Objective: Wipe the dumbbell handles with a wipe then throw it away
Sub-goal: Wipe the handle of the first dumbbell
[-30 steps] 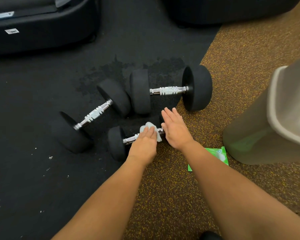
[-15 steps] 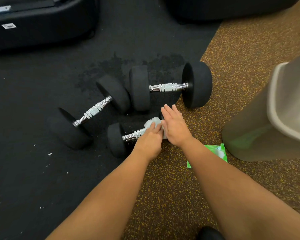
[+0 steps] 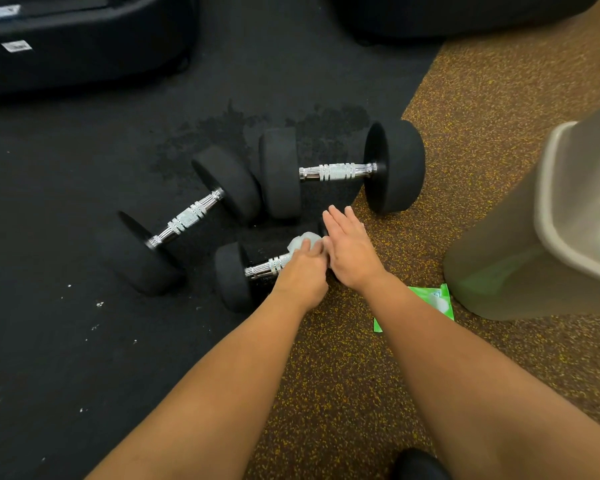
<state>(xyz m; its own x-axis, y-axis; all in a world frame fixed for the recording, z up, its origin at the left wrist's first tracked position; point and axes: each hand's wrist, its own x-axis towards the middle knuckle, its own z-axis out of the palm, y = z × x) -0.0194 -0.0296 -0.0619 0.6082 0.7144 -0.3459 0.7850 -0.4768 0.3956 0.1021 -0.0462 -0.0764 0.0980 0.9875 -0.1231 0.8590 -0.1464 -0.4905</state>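
**Wipe pressed to the nearest dumbbell's handle**

Three black dumbbells with knurled chrome handles lie on the floor where a black mat (image 3: 84, 237) meets speckled brown-and-yellow flooring (image 3: 343, 375). The nearest dumbbell (image 3: 234, 275), just past centre toward 10 o'clock, is the smallest. The left hand (image 3: 300, 275) is folded over the right end of its handle (image 3: 269, 265), fingers curled together and clamped down on a crumpled white wipe (image 3: 303, 240), which bulges out past the fingertips at the top of the hand. The left part of that handle shows bare.

The right hand (image 3: 352, 252) lies immediately at 3 o'clock of the left one, palm down, fingers straight and close together, pointing toward 11 o'clock. It covers the dumbbell's right-hand weight; whether it presses on it cannot be told.

At 10 o'clock from the hands lies a second dumbbell (image 3: 187, 216), set diagonally. At 12 o'clock lies the third dumbbell (image 3: 336, 172), the largest, roughly level, its left weight touching or nearly touching the second's upper weight.

A green wipe packet (image 3: 430, 299) lies flat on the speckled floor at 4 o'clock from the hands, partly behind the right forearm. Just beside it, at the frame's 3 o'clock edge, stands a beige bin (image 3: 499, 271).
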